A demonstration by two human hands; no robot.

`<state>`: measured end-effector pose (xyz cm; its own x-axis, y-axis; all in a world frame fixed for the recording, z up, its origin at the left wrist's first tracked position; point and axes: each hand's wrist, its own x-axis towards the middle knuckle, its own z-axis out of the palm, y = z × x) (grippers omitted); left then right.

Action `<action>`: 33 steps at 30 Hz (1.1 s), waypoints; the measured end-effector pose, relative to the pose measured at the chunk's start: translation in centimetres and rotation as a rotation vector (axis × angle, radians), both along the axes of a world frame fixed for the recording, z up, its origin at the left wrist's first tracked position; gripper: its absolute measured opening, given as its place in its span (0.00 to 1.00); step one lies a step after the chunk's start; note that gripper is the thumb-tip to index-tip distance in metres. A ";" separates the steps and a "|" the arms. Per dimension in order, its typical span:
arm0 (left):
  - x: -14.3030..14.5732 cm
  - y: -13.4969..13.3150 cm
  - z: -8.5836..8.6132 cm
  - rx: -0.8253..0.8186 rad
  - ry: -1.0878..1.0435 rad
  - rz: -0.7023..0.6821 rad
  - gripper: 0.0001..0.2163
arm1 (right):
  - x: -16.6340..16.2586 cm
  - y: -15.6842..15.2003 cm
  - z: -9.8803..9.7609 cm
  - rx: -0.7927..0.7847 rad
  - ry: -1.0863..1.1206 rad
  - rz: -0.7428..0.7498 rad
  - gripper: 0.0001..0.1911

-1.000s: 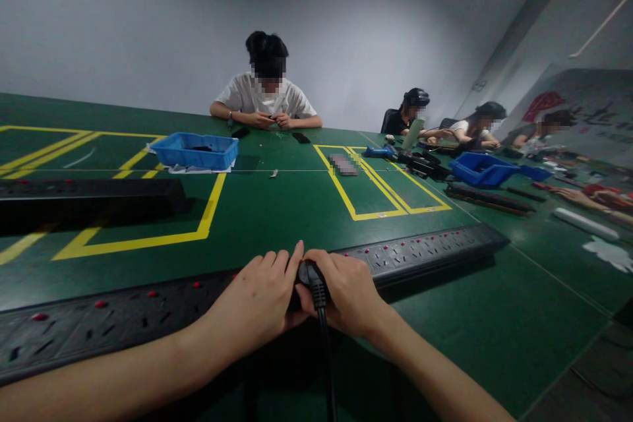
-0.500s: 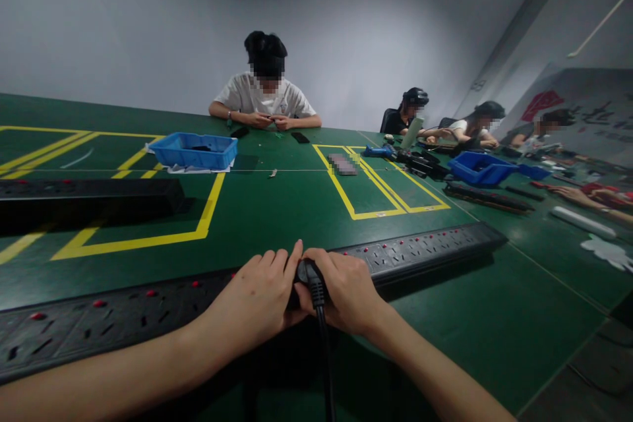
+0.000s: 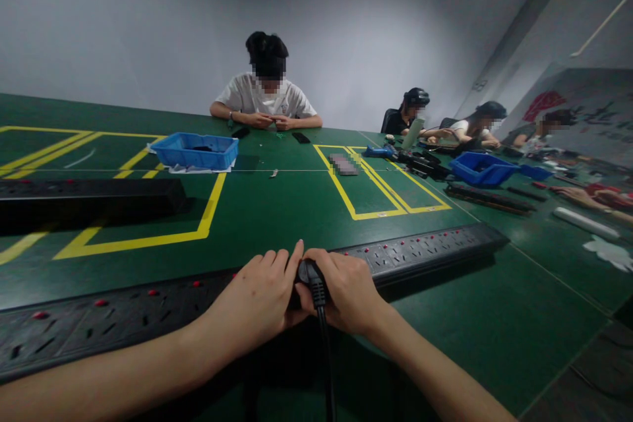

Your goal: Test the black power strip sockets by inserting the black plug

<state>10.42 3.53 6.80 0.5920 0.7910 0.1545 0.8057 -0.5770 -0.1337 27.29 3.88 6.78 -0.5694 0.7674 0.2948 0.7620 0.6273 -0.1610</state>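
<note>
A long black power strip (image 3: 420,252) with red switches or lights lies slantwise across the near part of the table. At its middle, my right hand (image 3: 346,287) is closed around a black plug (image 3: 310,273), whose cord (image 3: 326,362) hangs down toward me. Pressed close on the other side, my left hand (image 3: 257,293) wraps over the strip, its thumb side touching or nearly touching the plug. Whether the plug sits fully in a socket is hidden by my fingers.
Another black strip (image 3: 93,201) lies at left. Behind it stands a blue bin (image 3: 198,150); a second blue bin (image 3: 482,168) is at right. A person (image 3: 267,92) sits opposite, and several others work along the right. Yellow tape (image 3: 208,211) marks the green table.
Both hands keep their hold on the plug and the strip. The whole view has shifted very slightly; nothing else visibly differs.
</note>
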 end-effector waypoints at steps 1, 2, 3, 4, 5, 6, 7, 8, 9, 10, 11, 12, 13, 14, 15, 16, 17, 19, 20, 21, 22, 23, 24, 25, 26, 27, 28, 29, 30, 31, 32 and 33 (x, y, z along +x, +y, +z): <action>0.0 0.0 0.0 0.002 0.001 0.005 0.30 | 0.0 0.0 0.0 -0.001 0.000 0.003 0.18; 0.0 0.0 0.0 0.005 0.003 0.008 0.30 | 0.0 0.0 0.0 -0.001 0.001 0.005 0.18; 0.0 0.0 0.0 0.007 0.004 0.006 0.30 | 0.0 0.0 0.1 0.000 0.003 0.006 0.18; 0.0 0.0 0.0 0.007 0.007 0.002 0.31 | 0.0 0.0 0.1 0.000 0.005 0.007 0.18; 0.0 0.0 0.0 0.009 0.008 -0.002 0.31 | 0.0 0.0 0.1 0.000 0.006 0.007 0.18; 0.0 0.0 0.0 0.010 0.008 -0.005 0.31 | 0.0 0.0 0.1 0.001 0.005 0.005 0.18; 0.0 0.0 0.0 0.009 0.007 -0.003 0.30 | 0.0 0.0 0.1 0.003 0.002 0.002 0.18; 0.1 0.1 -0.1 0.007 0.004 -0.002 0.30 | 0.0 0.0 0.1 0.004 -0.002 0.000 0.18; 0.1 0.1 -0.1 0.005 0.003 0.000 0.30 | 0.0 0.0 0.1 0.006 -0.006 0.001 0.18; 0.0 0.0 -0.1 0.002 0.004 0.002 0.30 | 0.0 0.0 0.1 0.007 -0.010 0.002 0.18; 0.0 0.0 -0.1 0.001 0.006 0.003 0.30 | 0.0 0.0 0.0 0.011 -0.010 0.002 0.18; 0.0 0.0 -0.1 0.002 0.009 0.003 0.30 | 0.0 0.0 0.0 0.015 -0.006 0.003 0.17; 0.0 0.0 -0.1 0.003 0.011 0.003 0.30 | 0.0 0.0 0.0 0.018 0.000 0.004 0.17; 0.0 -0.1 0.0 0.005 0.011 0.002 0.30 | 0.0 0.0 0.0 0.022 0.005 0.006 0.17; 0.0 -0.1 0.0 0.006 0.010 0.003 0.30 | 0.0 0.0 0.0 0.024 0.011 0.008 0.17; 0.0 -0.1 0.0 0.007 0.006 0.004 0.29 | 0.0 0.0 0.0 0.026 0.016 0.012 0.17; 0.0 -0.2 0.1 0.009 0.002 0.004 0.29 | 0.0 0.0 0.0 0.025 0.019 0.016 0.17; 0.0 -0.2 0.2 0.010 0.000 0.005 0.29 | 0.0 0.0 0.0 0.019 0.018 0.024 0.17; 0.0 -0.2 0.2 0.009 0.000 0.005 0.29 | 0.1 0.0 0.0 0.017 0.018 0.027 0.18; 0.0 -0.2 0.2 0.008 0.002 0.003 0.29 | 0.1 0.0 0.0 0.017 0.020 0.030 0.18; 0.0 -0.2 0.2 0.006 0.004 0.000 0.30 | 0.1 0.0 0.1 0.017 0.020 0.030 0.18; 0.0 -0.2 0.2 0.003 0.005 -0.004 0.30 | 0.1 0.0 0.1 0.018 0.020 0.030 0.18; 0.0 -0.1 0.2 0.002 0.004 -0.006 0.30 | 0.1 0.0 0.1 0.018 0.020 0.028 0.18; 0.0 -0.1 0.2 0.000 0.002 -0.008 0.30 | 0.1 0.0 0.1 0.019 0.019 0.027 0.18; 0.1 -0.1 0.2 -0.003 0.000 -0.010 0.30 | 0.1 0.0 0.1 0.018 0.016 0.025 0.18; 0.1 -0.1 0.2 -0.005 -0.002 -0.011 0.30 | 0.1 0.0 0.1 0.017 0.013 0.023 0.17; 0.1 -0.1 0.2 -0.006 -0.002 -0.011 0.30 | 0.1 0.0 0.1 0.016 0.010 0.022 0.17; 0.1 -0.1 0.2 -0.005 -0.001 -0.010 0.30 | 0.1 0.0 0.1 0.015 0.008 0.021 0.17; 0.1 0.0 0.2 -0.006 0.001 -0.009 0.30 | 0.0 0.0 0.1 0.016 0.005 0.019 0.18; 0.1 0.0 0.2 -0.008 0.003 -0.010 0.30 | 0.0 0.0 0.1 0.017 0.003 0.017 0.18; 0.0 0.0 0.2 -0.007 0.004 -0.009 0.30 | 0.0 0.0 0.1 0.019 0.002 0.015 0.18; 0.0 0.0 0.1 -0.005 0.005 -0.008 0.30 | 0.1 0.0 0.1 0.022 0.003 0.015 0.17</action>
